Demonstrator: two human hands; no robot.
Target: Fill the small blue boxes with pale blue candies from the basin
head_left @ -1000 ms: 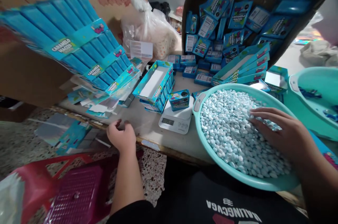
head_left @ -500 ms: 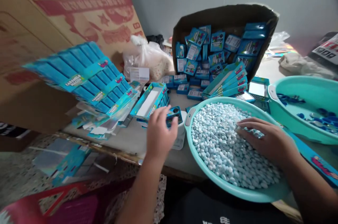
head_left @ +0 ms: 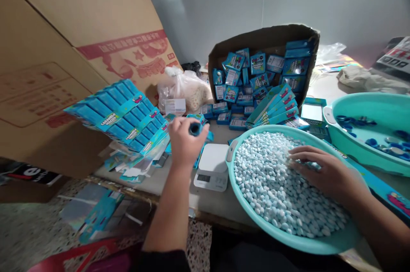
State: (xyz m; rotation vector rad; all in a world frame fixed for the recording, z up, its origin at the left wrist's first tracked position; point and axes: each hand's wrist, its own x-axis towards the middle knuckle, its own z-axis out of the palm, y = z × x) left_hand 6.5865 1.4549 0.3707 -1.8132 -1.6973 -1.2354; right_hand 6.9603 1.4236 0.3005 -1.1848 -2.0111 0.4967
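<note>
The left hand is gripping a small blue box above the scale; the right hand is lying open on the candies.

Table w/ scale, two teal basins, cardboard box of blue cartons, plastic bag.

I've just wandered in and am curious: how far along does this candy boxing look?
Done: filled-looking small blue boxes pile up in the cardboard carton. In hand: the left hand holds one small box above the white scale, while the right hand rests on the candies. Left: the teal basin looks nearly full, and flat packs sit stacked nearby.
</note>
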